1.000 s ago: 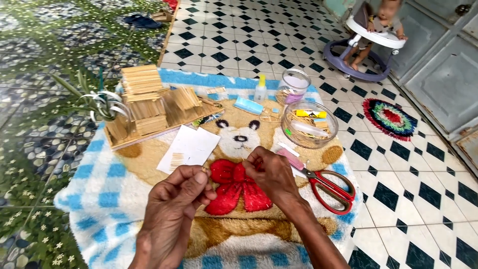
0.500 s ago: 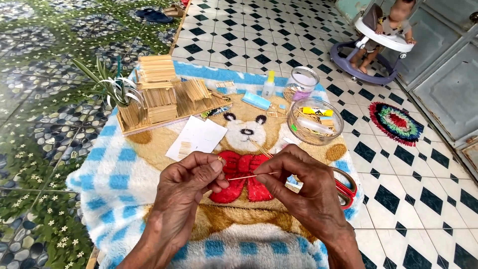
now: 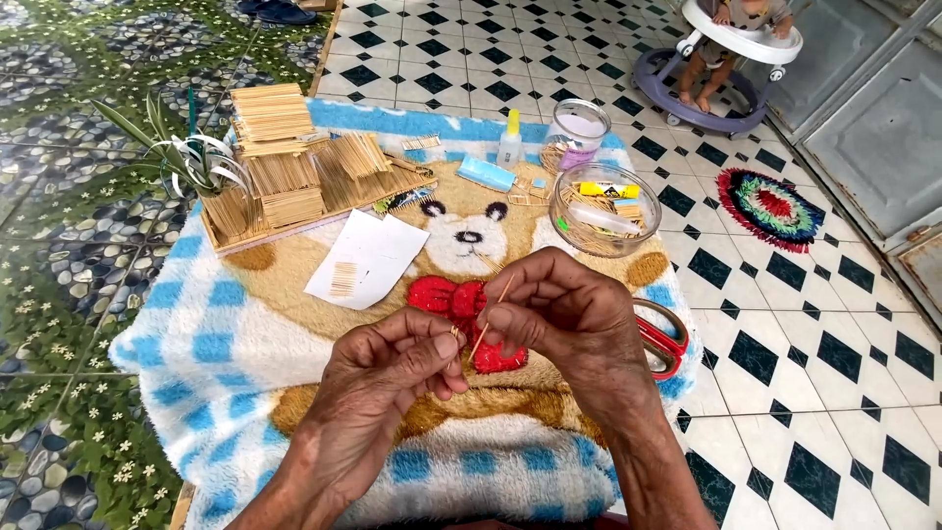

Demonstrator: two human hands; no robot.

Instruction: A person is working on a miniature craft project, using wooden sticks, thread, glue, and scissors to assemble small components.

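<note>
— What is held in the hands?

— A thin wooden stick (image 3: 491, 316) is pinched between both hands, above the red bow of a blanket (image 3: 226, 344) printed with a teddy bear and a blue-and-white check border. The stick is pale tan, straight and very slender, and it is tilted, with its upper end pointing up and to the right. The grip of the left hand (image 3: 392, 368) is closed on the lower end, thumb against fingertips. The grip of the right hand (image 3: 564, 314) is closed on the stick near its middle.

— What is laid out around them?

— Red-handled scissors (image 3: 667, 339) are seen just beside the right wrist. A white sheet of paper (image 3: 378, 250) with a few short sticks on it lies ahead of the left hand. Farther off, stacks of similar sticks are piled on a wooden board (image 3: 294, 182), and a clear round bowl (image 3: 603, 206) holds more sticks and a yellow tube. A small glue bottle (image 3: 509, 142) stands near a jar (image 3: 577, 128).
</note>
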